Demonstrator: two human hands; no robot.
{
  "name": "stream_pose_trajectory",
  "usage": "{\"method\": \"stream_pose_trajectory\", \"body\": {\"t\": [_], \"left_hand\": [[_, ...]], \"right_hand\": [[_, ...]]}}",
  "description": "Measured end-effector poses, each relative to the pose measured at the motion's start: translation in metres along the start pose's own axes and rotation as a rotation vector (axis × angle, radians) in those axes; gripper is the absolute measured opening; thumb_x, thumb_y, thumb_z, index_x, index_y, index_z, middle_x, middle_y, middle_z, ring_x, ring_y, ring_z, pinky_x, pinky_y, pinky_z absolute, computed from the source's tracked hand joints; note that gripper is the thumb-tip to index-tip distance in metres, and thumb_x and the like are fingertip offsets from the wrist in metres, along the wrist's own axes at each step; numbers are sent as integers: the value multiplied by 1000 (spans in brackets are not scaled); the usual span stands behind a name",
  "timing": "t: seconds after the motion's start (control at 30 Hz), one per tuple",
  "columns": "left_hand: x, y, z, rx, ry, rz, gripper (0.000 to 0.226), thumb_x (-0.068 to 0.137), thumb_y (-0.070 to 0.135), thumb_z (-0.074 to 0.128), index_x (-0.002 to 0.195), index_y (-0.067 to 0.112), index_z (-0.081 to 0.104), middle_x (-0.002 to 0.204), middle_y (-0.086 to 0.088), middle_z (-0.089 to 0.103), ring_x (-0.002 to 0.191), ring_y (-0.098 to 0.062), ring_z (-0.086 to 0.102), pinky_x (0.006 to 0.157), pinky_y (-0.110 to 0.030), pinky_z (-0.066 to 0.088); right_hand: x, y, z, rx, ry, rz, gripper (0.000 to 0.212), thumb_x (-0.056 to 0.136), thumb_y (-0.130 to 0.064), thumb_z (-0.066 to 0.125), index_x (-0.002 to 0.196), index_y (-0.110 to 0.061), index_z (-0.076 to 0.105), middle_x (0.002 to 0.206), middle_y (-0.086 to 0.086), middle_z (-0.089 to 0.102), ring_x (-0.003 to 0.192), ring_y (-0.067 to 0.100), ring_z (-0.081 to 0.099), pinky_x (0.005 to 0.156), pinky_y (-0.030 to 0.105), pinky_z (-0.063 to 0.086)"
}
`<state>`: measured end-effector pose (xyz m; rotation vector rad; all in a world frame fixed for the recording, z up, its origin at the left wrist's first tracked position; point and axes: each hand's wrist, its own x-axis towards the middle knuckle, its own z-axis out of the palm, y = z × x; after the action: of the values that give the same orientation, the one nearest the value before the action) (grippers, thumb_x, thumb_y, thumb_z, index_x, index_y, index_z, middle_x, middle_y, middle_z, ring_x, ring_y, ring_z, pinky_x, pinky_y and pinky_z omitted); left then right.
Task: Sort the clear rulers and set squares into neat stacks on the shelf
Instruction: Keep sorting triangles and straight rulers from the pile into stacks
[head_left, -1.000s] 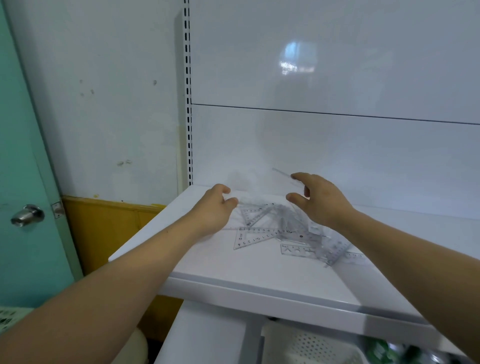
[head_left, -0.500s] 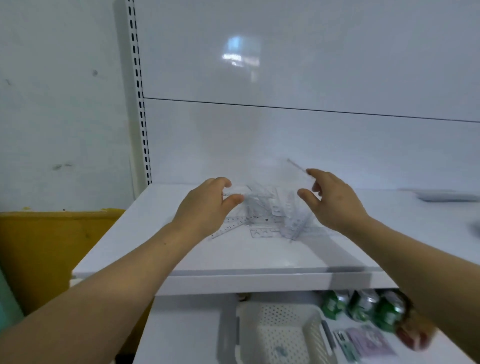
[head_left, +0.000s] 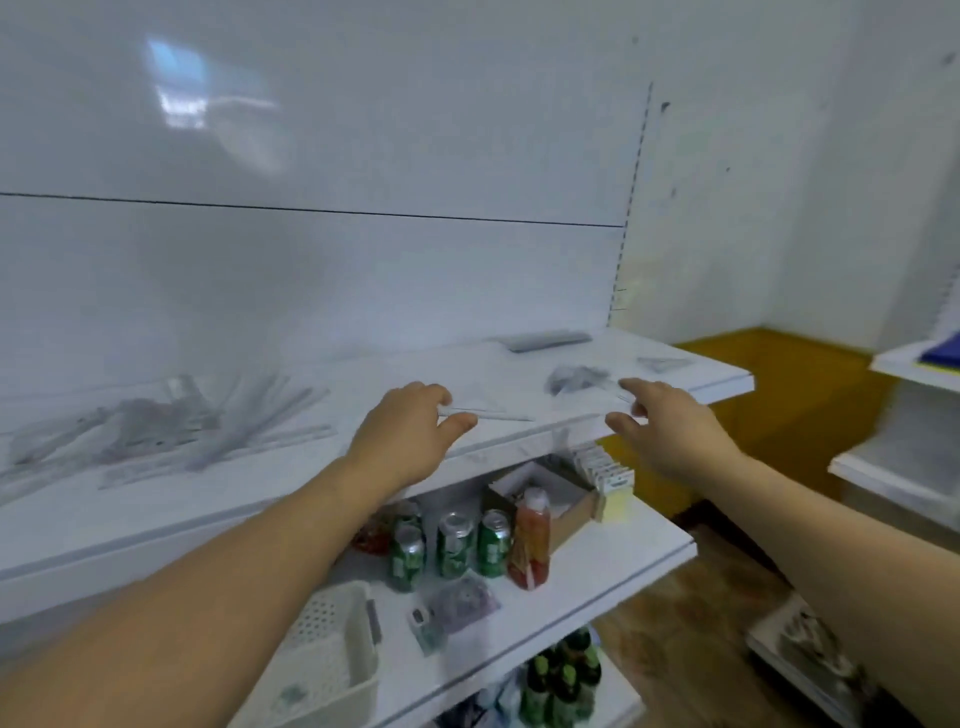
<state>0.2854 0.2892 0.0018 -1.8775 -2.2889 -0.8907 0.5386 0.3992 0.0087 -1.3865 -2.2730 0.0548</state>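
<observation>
Both hands hover over the shelf (head_left: 519, 441); the left hand (head_left: 402, 441) pinches 1 clear ruler (head_left: 488, 414) between thumb and fingers; the right hand (head_left: 670, 431) has fingers apart, near the ruler's far end; blurred loose rulers (head_left: 156, 421) lie left; 3 cans (head_left: 452, 543) stand below.

no legible text anywhere

Bare shelf (head_left: 395, 371) ahead, loose rulers (head_left: 156, 423) cluttering left
</observation>
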Motion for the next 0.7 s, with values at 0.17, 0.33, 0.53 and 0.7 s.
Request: {"method": "stream_pose_trajectory", "body": {"t": [0.17,0.33,0.53,0.7], "left_hand": [[31,78,65,5,-3,-6,52,92,53,46,126,16,56,124,-7,55,116,-28,46,96,-41,42],[64,109,100,54,-1,-80,55,91,57,44,127,17,56,130,-7,54,121,-31,43,97,-42,40],[114,109,125,106,17,-109,54,92,58,40,119,15,58,123,-7,58,114,-31,47,91,-42,43],[160,99,139,136,33,-152,52,94,55,39,122,15,56,125,-6,57,114,-28,48,92,-41,43]], "right_hand": [[-10,98,-33,-99,-9,96,55,94,-48,46,144,-28,34,135,3,52,122,25,49,99,47,44],[6,152,-41,-84,-11,129,54,94,-46,46,143,-27,34,138,2,49,123,24,47,100,49,43],[63,176,-20,-10,-45,113,55,95,-44,47,144,-24,34,135,4,51,121,23,50,101,46,43],[131,189,8,51,-91,56,55,95,-42,48,144,-20,35,137,5,49,123,23,47,102,40,40]]}}
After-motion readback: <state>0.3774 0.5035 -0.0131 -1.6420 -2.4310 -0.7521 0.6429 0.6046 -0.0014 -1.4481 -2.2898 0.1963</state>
